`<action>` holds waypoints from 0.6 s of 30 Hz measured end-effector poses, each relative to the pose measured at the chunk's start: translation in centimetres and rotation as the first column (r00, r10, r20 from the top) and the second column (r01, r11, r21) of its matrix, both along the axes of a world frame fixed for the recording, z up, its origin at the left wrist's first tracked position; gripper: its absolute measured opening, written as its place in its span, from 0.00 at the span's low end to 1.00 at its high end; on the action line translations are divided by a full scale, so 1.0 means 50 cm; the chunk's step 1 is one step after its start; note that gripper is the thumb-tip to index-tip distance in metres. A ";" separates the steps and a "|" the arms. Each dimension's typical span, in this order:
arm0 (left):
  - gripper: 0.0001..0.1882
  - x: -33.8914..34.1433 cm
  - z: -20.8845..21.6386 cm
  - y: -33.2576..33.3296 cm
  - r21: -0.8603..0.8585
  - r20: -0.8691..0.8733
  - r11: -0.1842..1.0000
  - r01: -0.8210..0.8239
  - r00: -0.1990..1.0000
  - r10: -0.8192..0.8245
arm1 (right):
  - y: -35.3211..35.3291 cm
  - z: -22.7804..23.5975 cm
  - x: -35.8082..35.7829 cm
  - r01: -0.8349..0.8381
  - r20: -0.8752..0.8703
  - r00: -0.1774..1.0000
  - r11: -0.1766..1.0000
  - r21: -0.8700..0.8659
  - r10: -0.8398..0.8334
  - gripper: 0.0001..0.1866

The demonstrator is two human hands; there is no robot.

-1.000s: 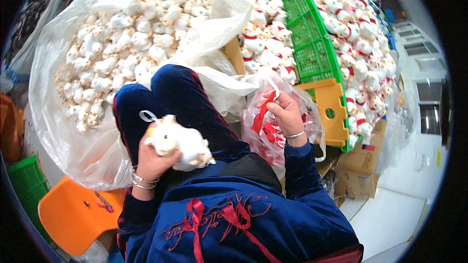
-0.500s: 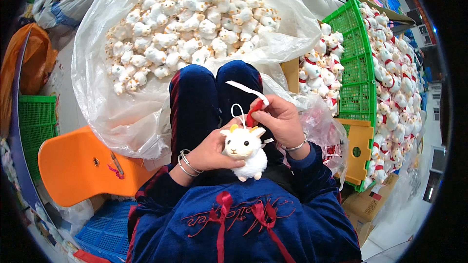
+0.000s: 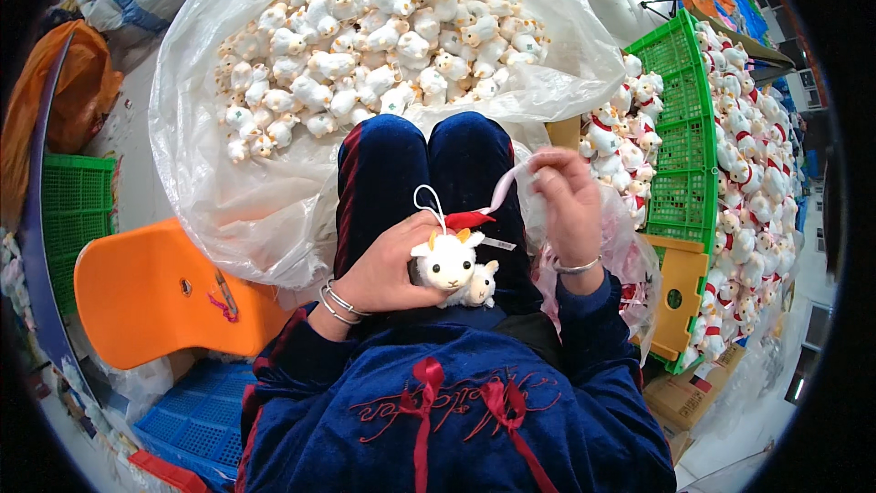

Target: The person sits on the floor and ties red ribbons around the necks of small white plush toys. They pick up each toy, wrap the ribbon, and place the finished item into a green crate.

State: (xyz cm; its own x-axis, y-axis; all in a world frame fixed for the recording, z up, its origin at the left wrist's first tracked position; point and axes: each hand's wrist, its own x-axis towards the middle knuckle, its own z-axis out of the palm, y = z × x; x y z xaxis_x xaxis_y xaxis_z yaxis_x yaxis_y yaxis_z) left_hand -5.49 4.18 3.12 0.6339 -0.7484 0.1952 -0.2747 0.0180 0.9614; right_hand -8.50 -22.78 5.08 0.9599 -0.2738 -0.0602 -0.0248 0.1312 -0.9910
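Above the lap point(image 3: 507, 276), the left hand point(image 3: 391, 265) wraps around a white goat toy point(image 3: 449, 261), hiding part of its body: face up, horns point(image 3: 464, 236) toward the knees point(image 3: 470, 146), long axis too foreshortened to tell. The right hand point(image 3: 573, 210), blurred, pinches a pale ribbon point(image 3: 501, 190) slanting from red cloth point(image 3: 467, 220) beside the horns. Beyond the knees spreads a plastic bag point(image 3: 265, 237) of toys point(image 3: 328, 64); an orange chair point(image 3: 137, 301) stands left, a green crate point(image 3: 680, 119) right.

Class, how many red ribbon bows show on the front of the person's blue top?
2: one bow toward the person's left on the blue top, one toward the right. The top's lower edge is cut off, so more may be hidden.
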 end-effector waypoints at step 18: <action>0.37 0.001 -0.002 0.018 -0.025 -0.273 0.941 -0.338 0.908 0.319 | 0.020 0.037 0.065 -0.603 -0.267 0.796 0.750 -0.273 0.543 0.07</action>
State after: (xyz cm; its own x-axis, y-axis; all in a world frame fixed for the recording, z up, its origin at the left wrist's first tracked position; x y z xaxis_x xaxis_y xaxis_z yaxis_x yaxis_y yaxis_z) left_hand -5.45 5.06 3.02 0.8769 -0.4795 0.0328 -0.0157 0.0398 0.9991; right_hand -5.27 -21.79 6.95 0.9263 0.2928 -0.2371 -0.1501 -0.2904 -0.9451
